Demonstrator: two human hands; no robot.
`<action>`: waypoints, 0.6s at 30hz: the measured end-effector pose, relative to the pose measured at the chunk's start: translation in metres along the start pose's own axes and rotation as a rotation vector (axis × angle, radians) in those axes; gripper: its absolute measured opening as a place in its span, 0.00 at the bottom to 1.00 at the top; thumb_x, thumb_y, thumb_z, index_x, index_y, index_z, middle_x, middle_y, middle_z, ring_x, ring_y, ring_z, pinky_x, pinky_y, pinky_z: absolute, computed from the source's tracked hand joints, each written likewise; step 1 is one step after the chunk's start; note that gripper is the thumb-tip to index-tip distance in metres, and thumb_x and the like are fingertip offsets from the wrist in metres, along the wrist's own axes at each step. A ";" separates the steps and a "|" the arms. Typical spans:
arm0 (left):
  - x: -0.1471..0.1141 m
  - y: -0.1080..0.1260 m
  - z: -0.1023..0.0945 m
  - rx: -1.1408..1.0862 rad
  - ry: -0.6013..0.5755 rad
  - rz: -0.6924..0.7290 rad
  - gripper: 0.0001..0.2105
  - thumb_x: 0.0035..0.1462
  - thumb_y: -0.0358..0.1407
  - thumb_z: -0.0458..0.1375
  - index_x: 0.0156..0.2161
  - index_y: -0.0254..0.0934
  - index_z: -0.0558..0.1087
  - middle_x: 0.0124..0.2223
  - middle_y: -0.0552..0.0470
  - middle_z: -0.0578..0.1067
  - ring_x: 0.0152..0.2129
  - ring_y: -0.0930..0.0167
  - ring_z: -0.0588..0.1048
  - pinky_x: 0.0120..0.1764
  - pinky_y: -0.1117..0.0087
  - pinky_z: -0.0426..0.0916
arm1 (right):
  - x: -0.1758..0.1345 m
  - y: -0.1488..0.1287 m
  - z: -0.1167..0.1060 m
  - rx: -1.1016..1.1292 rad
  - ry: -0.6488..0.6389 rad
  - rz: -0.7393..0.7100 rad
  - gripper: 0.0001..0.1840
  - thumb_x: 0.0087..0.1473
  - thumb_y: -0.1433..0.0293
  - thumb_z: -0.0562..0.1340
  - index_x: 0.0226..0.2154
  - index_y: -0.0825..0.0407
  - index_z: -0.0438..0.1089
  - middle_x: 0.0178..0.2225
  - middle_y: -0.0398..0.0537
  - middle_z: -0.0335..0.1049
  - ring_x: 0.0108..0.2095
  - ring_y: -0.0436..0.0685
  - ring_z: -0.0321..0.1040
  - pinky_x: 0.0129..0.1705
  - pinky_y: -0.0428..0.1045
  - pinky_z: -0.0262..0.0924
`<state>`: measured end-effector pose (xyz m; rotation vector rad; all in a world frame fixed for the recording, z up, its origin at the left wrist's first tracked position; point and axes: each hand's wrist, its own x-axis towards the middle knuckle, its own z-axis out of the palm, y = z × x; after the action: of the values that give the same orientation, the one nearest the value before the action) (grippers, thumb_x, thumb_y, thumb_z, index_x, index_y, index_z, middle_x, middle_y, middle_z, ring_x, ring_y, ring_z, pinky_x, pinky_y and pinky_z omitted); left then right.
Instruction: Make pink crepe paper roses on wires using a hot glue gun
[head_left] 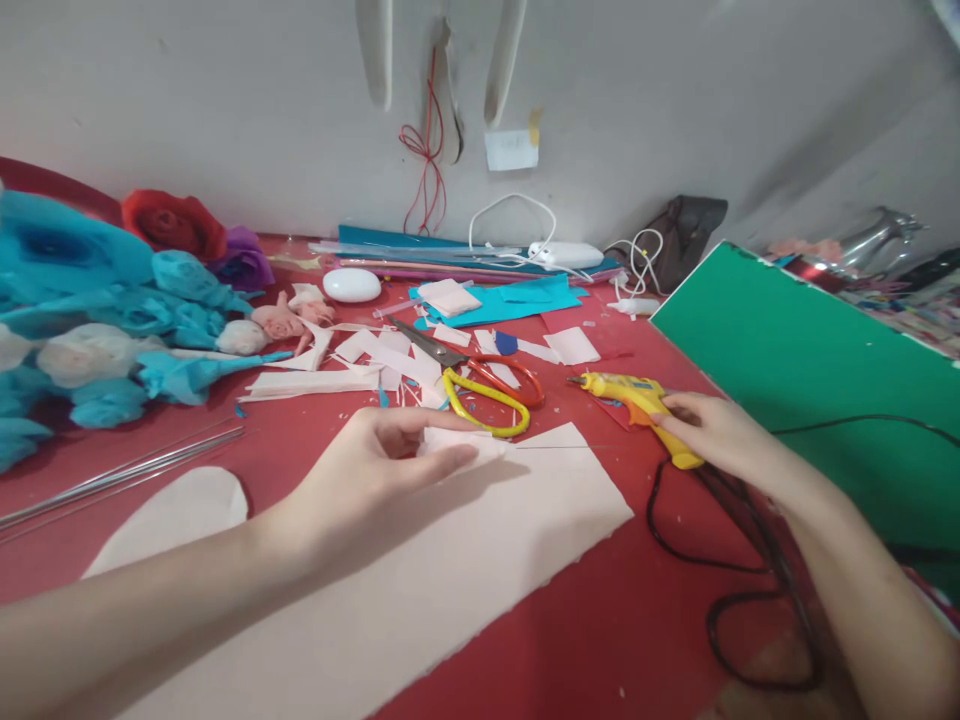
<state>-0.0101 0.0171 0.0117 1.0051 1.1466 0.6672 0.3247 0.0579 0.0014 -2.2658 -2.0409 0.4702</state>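
Observation:
Between the thumb and fingers of my left hand (pixel 367 465) is a small piece of pale crepe paper (pixel 457 440). A thin wire (pixel 562 447) sticks out of it to the right. That hand is just above a large pale pink paper sheet (pixel 450 560). My right hand (pixel 709 428) has its fingers closed on the handle of a yellow glue gun (pixel 619 386), whose nozzle points left. Scissors (pixel 491 400) with one yellow and one red handle lie behind my left hand, among pale paper strips (pixel 390 355).
Blue, white and red paper flowers (pixel 172 225) are heaped at the left, near several metal wires (pixel 150 470). A green board (pixel 810 360) leans at the right, with the black cord (pixel 720 620) looping before it. A white mouse-shaped object (pixel 352 285) lies near the wall.

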 end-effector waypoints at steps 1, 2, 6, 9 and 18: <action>0.000 0.000 0.000 -0.009 0.000 0.011 0.10 0.44 0.39 0.63 0.34 0.38 0.76 0.25 0.55 0.78 0.21 0.73 0.75 0.22 0.81 0.68 | -0.001 -0.002 0.000 0.067 -0.001 0.010 0.16 0.57 0.63 0.55 0.44 0.58 0.63 0.42 0.50 0.62 0.41 0.53 0.62 0.42 0.52 0.62; 0.000 0.001 0.000 -0.020 -0.002 0.023 0.09 0.44 0.39 0.63 0.32 0.38 0.77 0.25 0.56 0.78 0.21 0.74 0.75 0.22 0.82 0.67 | -0.003 -0.005 -0.001 0.135 0.000 0.022 0.16 0.58 0.63 0.54 0.44 0.58 0.63 0.42 0.50 0.62 0.40 0.53 0.63 0.42 0.52 0.62; 0.000 0.003 0.000 -0.053 -0.029 0.040 0.07 0.44 0.37 0.63 0.31 0.38 0.76 0.26 0.56 0.78 0.22 0.74 0.75 0.23 0.81 0.68 | -0.012 -0.017 -0.005 0.357 0.038 0.079 0.16 0.59 0.62 0.52 0.44 0.56 0.62 0.38 0.49 0.63 0.34 0.48 0.63 0.36 0.46 0.63; 0.001 0.003 0.000 -0.033 -0.038 0.050 0.07 0.45 0.37 0.62 0.32 0.38 0.76 0.26 0.55 0.78 0.23 0.72 0.75 0.23 0.80 0.69 | -0.019 -0.028 -0.010 0.425 0.156 0.074 0.17 0.57 0.61 0.54 0.43 0.57 0.63 0.31 0.49 0.65 0.29 0.48 0.63 0.30 0.43 0.61; 0.004 -0.010 -0.002 0.092 -0.016 0.170 0.10 0.47 0.42 0.59 0.34 0.41 0.77 0.30 0.56 0.79 0.29 0.69 0.76 0.27 0.79 0.68 | -0.059 -0.058 0.003 0.718 0.365 -0.124 0.20 0.53 0.60 0.58 0.49 0.44 0.61 0.47 0.53 0.62 0.40 0.59 0.67 0.34 0.47 0.67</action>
<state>-0.0110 0.0168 0.0004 1.1940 1.0936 0.7456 0.2636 0.0068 0.0240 -1.6415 -1.4944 0.6010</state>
